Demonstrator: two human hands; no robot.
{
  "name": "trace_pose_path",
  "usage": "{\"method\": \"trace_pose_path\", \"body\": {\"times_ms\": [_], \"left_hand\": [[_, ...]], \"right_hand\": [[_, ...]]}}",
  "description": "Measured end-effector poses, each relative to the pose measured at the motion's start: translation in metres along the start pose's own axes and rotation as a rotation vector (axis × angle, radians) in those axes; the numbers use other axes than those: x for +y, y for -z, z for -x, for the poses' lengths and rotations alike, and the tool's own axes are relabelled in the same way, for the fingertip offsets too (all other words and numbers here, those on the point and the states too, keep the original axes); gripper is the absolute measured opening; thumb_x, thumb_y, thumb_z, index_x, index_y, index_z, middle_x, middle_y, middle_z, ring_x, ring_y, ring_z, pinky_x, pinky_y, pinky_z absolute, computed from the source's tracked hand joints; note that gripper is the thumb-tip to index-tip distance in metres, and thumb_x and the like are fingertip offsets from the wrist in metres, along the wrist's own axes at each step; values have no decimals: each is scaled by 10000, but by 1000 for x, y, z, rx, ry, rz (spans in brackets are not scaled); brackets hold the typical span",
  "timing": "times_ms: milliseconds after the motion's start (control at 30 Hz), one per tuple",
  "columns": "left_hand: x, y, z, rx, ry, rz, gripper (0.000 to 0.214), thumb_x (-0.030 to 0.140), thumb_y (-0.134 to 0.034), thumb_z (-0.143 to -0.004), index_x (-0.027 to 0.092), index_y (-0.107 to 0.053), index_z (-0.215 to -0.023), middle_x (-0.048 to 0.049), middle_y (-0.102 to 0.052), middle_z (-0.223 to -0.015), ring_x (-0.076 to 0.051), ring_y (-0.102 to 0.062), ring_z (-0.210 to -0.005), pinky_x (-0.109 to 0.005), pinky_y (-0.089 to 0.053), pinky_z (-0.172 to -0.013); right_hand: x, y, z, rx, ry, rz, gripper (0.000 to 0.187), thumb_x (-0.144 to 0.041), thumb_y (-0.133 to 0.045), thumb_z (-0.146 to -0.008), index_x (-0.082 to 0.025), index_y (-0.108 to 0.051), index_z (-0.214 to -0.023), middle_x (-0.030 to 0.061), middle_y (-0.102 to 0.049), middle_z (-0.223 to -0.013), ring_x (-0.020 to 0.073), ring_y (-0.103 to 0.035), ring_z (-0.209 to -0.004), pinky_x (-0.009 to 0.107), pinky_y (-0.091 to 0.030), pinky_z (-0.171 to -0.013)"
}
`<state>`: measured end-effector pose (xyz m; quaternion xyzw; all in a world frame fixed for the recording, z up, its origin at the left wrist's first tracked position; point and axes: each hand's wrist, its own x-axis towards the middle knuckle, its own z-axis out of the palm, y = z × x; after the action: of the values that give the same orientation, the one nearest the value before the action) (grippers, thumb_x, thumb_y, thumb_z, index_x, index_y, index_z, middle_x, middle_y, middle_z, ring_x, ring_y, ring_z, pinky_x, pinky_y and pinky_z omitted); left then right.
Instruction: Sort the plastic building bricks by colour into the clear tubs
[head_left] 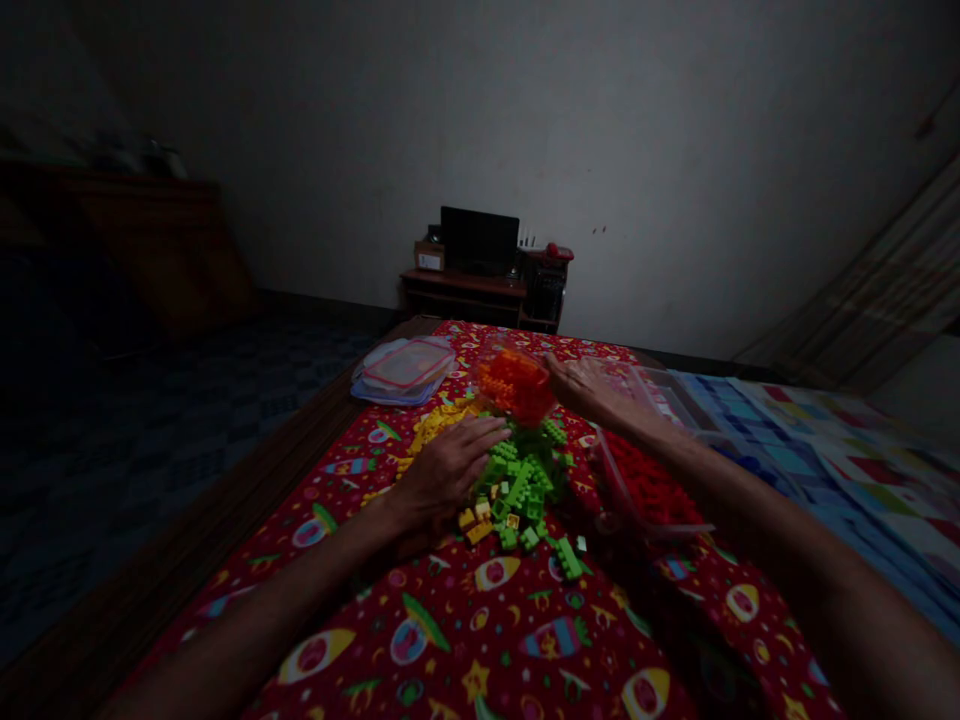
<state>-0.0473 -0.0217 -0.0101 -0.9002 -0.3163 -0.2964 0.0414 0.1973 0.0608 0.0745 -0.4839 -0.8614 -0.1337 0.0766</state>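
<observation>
A heap of green building blocks (pixel 521 485) lies on the red patterned cloth (pixel 442 630), with yellow blocks (pixel 435 425) along its left side. My left hand (pixel 450 460) rests over the near left part of the heap, fingers stretched toward the green pieces; nothing shows in its grasp. Just beyond the heap is a clear plastic container (pixel 517 385) with orange blocks in it, somewhat blurred. My right hand (pixel 574 385) grips that container at its right side; its fingertips are partly hidden.
A clear box of red blocks (pixel 652 490) stands under my right forearm, with another clear box (pixel 667 395) behind it. Stacked lids (pixel 405 370) lie at the far left edge. A bed with a patchwork cover (pixel 847 440) adjoins on the right. A monitor (pixel 480 240) stands by the wall.
</observation>
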Motion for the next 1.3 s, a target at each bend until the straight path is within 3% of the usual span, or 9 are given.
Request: {"method": "trace_pose_path", "body": {"times_ms": [67,167,267,400,600,700,1000,1167,1300], "left_hand": [[-7,6,1,114,62,-25,450,171,-316,-942,213,-374,-1386,-85,-457,-1406,-192,-378,-1321,-430,-335,-1100],[-17,11,-7,160,93,-99,474,168,-345,-926,214,-354,-1398,-88,-390,-1450,-217,-298,-1367,-465,-298,-1118],[-24,7,-22,110,95,-147,478,190,-359,-921,204,-358,-1399,-82,-332,-1488,-227,-240,-1391,-477,-243,-1138],[-26,-7,-42,20,138,-151,467,249,-344,-939,206,-361,-1404,-84,-359,-1475,-232,-287,-1366,-491,-223,-1130],[-18,-24,-50,-71,230,-182,458,315,-396,-919,253,-405,-1372,-95,-392,-1447,-288,-355,-1312,-556,-215,-1092],[-11,-27,-45,-98,232,-193,415,290,-412,-903,202,-484,-1302,-133,-449,-1383,-296,-419,-1250,-537,-242,-1081],[11,-8,-16,-49,215,-226,309,279,-325,-947,146,-583,-1051,-133,-569,-1144,-252,-503,-1078,-451,-405,-975],[6,-6,-47,56,210,-171,286,235,-353,-930,135,-557,-1102,-133,-522,-1206,-243,-474,-1137,-401,-406,-993],[-8,-18,-70,-40,124,-90,291,218,-366,-911,143,-566,-1109,-129,-560,-1194,-253,-484,-1142,-426,-388,-999]], "right_hand": [[-12,1,3,-29,37,49,398,-159,-317,-908,-160,-443,-1286,125,-648,-934,231,-567,-834,334,-378,-737],[-25,-2,6,-24,124,121,474,-98,-317,-888,-164,-401,-1349,139,-653,-929,244,-582,-807,358,-415,-705],[-32,-3,14,-33,216,264,530,-33,-259,-870,-105,-349,-1387,147,-649,-907,231,-580,-740,352,-431,-614],[-38,8,34,-42,304,384,548,23,-209,-854,-46,-347,-1381,172,-641,-952,215,-587,-725,340,-441,-571],[-61,17,49,-36,332,344,537,31,-211,-850,-22,-398,-1350,178,-646,-917,205,-593,-714,325,-464,-568],[-72,16,46,-44,319,297,513,20,-234,-856,-16,-419,-1333,188,-646,-939,198,-597,-700,316,-464,-556],[-54,1,35,42,298,377,568,47,-216,-847,-60,-402,-1373,151,-619,-856,204,-576,-782,301,-447,-599],[-57,3,32,47,288,365,549,-10,-217,-876,-72,-368,-1401,159,-604,-853,222,-555,-797,315,-445,-606],[-58,9,30,36,308,406,553,-29,-234,-876,-85,-361,-1412,170,-599,-911,232,-547,-840,320,-441,-622]]}}
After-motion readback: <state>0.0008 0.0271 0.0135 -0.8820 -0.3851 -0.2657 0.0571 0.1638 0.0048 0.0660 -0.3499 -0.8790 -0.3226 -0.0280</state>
